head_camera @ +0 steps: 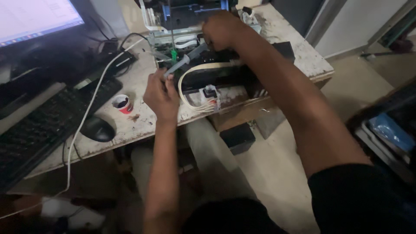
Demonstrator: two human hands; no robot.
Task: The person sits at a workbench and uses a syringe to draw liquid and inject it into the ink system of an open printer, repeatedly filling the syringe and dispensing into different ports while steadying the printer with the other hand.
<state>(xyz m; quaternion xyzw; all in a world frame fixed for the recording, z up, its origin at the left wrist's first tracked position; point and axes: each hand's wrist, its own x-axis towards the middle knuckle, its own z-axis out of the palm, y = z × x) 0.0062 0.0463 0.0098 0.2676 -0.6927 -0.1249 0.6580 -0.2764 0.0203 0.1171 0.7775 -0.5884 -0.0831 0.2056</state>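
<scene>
Opened printer [216, 65], black and stripped of its cover, is being worked on at the middle of a worn white table [299, 52]. A syringe [180, 65] is being gripped by the closed left hand [161, 96], its tip angled up into the mechanism. The right hand [221, 29], arm outstretched, is being curled closed over the printer's upper parts. A small red cup [122, 104] and black mouse [97, 128] are lying nearby.
</scene>
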